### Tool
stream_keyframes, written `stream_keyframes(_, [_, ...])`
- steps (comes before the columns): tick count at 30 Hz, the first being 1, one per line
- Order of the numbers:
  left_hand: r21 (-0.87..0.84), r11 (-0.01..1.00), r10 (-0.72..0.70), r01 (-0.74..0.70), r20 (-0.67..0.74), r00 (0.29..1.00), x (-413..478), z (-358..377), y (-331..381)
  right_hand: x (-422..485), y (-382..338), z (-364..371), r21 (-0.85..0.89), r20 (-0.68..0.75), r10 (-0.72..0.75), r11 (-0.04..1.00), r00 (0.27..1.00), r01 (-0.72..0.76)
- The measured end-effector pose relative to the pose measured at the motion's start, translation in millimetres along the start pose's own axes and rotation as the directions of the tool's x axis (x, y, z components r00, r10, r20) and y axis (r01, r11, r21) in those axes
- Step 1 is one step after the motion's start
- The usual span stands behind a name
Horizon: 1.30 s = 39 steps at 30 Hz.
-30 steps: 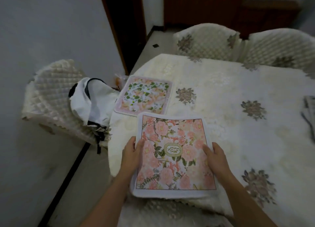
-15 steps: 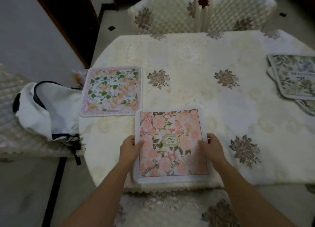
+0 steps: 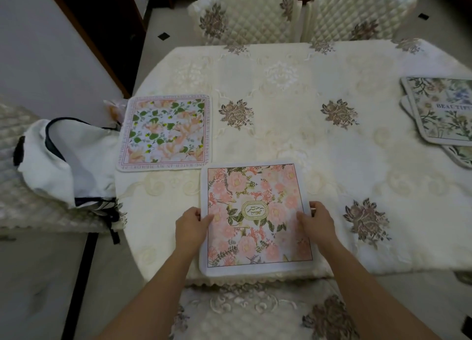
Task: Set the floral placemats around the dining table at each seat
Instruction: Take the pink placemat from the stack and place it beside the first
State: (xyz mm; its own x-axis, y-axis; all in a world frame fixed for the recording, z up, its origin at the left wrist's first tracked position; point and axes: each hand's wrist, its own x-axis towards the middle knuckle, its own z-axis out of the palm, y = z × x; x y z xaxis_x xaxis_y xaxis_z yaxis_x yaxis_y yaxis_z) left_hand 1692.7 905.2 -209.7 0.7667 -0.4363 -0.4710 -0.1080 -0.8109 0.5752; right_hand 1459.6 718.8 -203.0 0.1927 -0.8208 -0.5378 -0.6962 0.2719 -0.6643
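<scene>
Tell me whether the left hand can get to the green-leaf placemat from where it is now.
Probably yes. The left hand grips the pink placemat by its left edge, and the green-leaf placemat lies flat just beyond, with only bare tablecloth between. It would have to let go first.

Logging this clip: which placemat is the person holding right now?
The pink rose placemat with the oval emblem, at the near edge, gripped by left hand and right hand.

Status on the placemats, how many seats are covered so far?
One looks done: the green-leaf and peach placemat lies flat at the left side. In hand: the pink rose placemat, gripped by left hand and right hand at the near edge. Left: the stacked pale botanical placemats at right; the two quilted chairs opposite have none.
</scene>
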Motion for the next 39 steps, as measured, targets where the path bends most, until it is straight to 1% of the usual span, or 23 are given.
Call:
stream_keyframes(5, [0.006, 1.0, 0.027, -0.027, -0.031, 0.999, -7, -3, 1, 0, 4, 0, -0.007, -0.01, 0.001, 1.0, 1.0, -0.001])
stream_keyframes(10, [0.009, 0.998, 0.062, -0.062, -0.049, 0.997, -11, -1, 2, 0, 7, -3, 0.007, -0.049, 0.001, 1.0, 0.999, -0.001])
stream_keyframes(20, [0.019, 0.997, 0.07, -0.069, -0.053, 0.996, -11, 3, 4, 2, 12, -8, -0.004, -0.08, -0.014, 1.0, 0.997, 0.014])
stream_keyframes(24, [0.076, 0.992, 0.108, -0.105, -0.041, 0.993, -10, 4, 6, 3, 16, -11, -0.013, -0.095, -0.027, 1.0, 0.995, 0.026])
stream_keyframes(26, [0.101, 0.987, 0.13, -0.126, -0.036, 0.991, -10, 4, 6, 3, 15, -13, -0.034, -0.078, -0.032, 0.999, 0.996, 0.029])
stream_keyframes(27, [0.147, 0.979, 0.15, -0.142, -0.045, 0.988, -10, 4, 5, 2, 14, -13, -0.062, -0.074, -0.045, 0.997, 0.996, 0.04])
stream_keyframes(28, [0.239, 0.955, 0.197, -0.175, -0.069, 0.978, -10, 4, 4, 3, 15, -13, -0.13, -0.1, -0.095, 0.988, 0.99, 0.082])
stream_keyframes(29, [0.352, 0.911, 0.264, -0.214, -0.098, 0.96, -10, 6, 4, 4, 16, -11, -0.248, -0.149, -0.198, 0.956, 0.969, 0.157])
stream_keyframes(30, [0.442, 0.857, 0.351, -0.264, -0.126, 0.928, -11, 9, 6, 6, 16, -7, -0.395, -0.173, -0.33, 0.886, 0.928, 0.241])
stream_keyframes(31, [0.49, 0.806, 0.445, -0.332, -0.132, 0.886, -12, 14, 11, 7, 15, 0, -0.524, -0.145, -0.455, 0.788, 0.879, 0.322])
stream_keyframes(32, [0.506, 0.754, 0.535, -0.419, -0.102, 0.839, -13, 21, 17, 6, 11, 12, -0.602, -0.076, -0.555, 0.688, 0.828, 0.406])
stream_keyframes(33, [0.516, 0.689, 0.61, -0.509, -0.034, 0.792, -12, 31, 23, 6, 6, 27, -0.63, 0.011, -0.627, 0.6, 0.779, 0.492])
stream_keyframes(34, [0.519, 0.627, 0.653, -0.581, 0.057, 0.756, -10, 42, 26, 5, 1, 45, -0.626, 0.102, -0.676, 0.526, 0.73, 0.575])
stream_keyframes(35, [0.522, 0.577, 0.665, -0.628, 0.145, 0.732, -8, 54, 28, 4, -3, 62, -0.61, 0.181, -0.697, 0.474, 0.694, 0.635])
stream_keyframes(36, [0.53, 0.543, 0.662, -0.651, 0.207, 0.72, -5, 65, 27, 4, -5, 77, -0.6, 0.244, -0.695, 0.44, 0.676, 0.669])
stream_keyframes(37, [0.544, 0.524, 0.654, -0.655, 0.237, 0.719, -1, 74, 23, 5, -5, 87, -0.607, 0.281, -0.684, 0.417, 0.673, 0.677])
stream_keyframes(39, [0.581, 0.483, 0.654, -0.655, 0.257, 0.711, 4, 79, 13, 11, 5, 92, -0.639, 0.307, -0.661, 0.39, 0.685, 0.663])
